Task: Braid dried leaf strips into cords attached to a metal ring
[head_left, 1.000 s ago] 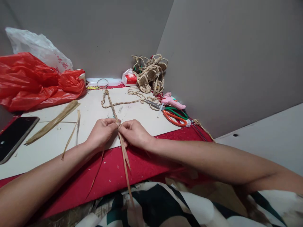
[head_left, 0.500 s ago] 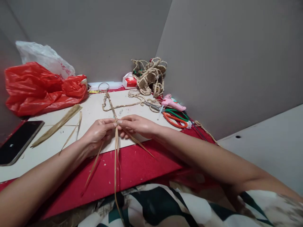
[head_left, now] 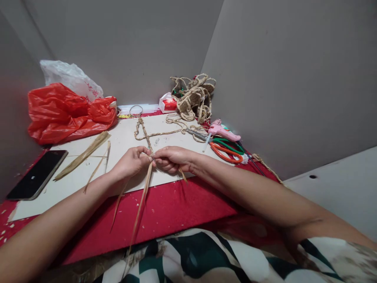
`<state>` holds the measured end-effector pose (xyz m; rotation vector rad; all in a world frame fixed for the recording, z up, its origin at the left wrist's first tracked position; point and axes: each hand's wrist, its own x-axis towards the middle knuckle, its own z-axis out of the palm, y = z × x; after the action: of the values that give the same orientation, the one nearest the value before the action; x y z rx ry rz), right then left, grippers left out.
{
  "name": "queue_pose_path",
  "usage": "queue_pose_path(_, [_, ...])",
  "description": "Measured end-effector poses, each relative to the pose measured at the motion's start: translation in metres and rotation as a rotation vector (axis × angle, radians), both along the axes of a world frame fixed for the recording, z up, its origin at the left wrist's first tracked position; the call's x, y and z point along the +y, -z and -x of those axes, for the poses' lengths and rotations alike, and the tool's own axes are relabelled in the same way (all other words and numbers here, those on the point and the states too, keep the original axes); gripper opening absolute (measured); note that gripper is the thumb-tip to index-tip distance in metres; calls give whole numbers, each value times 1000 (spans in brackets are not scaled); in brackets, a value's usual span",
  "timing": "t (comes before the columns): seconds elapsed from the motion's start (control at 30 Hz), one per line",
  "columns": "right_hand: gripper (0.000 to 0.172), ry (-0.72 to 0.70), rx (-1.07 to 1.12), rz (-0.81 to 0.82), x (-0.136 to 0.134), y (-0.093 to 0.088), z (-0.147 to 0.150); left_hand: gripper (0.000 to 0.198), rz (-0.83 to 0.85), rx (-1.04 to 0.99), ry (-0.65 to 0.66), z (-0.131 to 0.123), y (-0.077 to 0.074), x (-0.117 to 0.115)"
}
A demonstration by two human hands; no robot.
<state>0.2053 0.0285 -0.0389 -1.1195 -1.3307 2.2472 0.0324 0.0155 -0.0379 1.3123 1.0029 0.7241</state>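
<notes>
My left hand (head_left: 135, 160) pinches the working end of a tan braided cord (head_left: 146, 135) made of dried plant strips. Fingertip to fingertip with it, my right hand (head_left: 173, 158) is closed on the same end, and one strip pokes out beneath its curled fingers. Loose fibre strips (head_left: 145, 192) hang down from between the hands over the table edge toward my lap. Beyond the hands, the finished braid runs away from me, bends at the far side and trails right. The exact crossing of the strips is hidden by my fingers.
Left lie a phone (head_left: 38, 175), dried leaf strips (head_left: 84, 155) and a red plastic bag (head_left: 70, 116). At right are orange-handled scissors (head_left: 225, 153) and a pink glue gun (head_left: 224, 131). A heap of braided cord (head_left: 194, 98) sits behind, beside a tissue pack (head_left: 167, 103).
My right fingers have curled in more, and the strip that stretched out to the right now bends under that hand. The hanging strips slant further left. The whole view has shifted slightly.
</notes>
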Motion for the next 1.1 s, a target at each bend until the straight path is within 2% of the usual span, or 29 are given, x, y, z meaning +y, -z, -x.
queue_pose_path(0.07, [25,100,13,17,-4,3,5,19,-49,56,60,2,1,3])
queue_pose_path(0.2, [18,348,-82,-84,-16,3,18,16,-254,270,192,8,-4,8])
queue_pose_path(0.33, [15,431,-143,-178,-24,2,27,19,-494,475,188,13,-15,4])
queue_pose_path(0.4, [13,441,-131,-182,-25,4,28,21,-492,510,162,12,-18,-1])
queue_pose_path(0.47, [13,454,-82,-157,-25,5,28,23,-380,502,146,10,-18,-7])
queue_pose_path(0.57, [23,428,9,-60,-26,4,26,27,-271,462,116,4,-13,-15])
queue_pose_path(0.67, [27,363,42,28,-27,2,24,19,-391,479,73,-5,-5,-21])
queue_pose_path(0.77, [25,396,41,-10,-29,3,25,12,-499,542,39,-11,-2,-26])
queue_pose_path(0.83, [21,422,27,-49,-29,4,25,14,-495,540,46,-11,-5,-29])
queue_pose_path(0.93, [18,393,32,-38,-28,6,24,24,-371,532,118,-1,-16,-28])
queue_pose_path(1.0, [14,335,70,-8,-26,8,21,29,-300,547,60,9,-24,-22])
queue_pose_path(1.1, [10,260,154,21,-22,11,15,31,-285,470,-151,16,-26,-13])
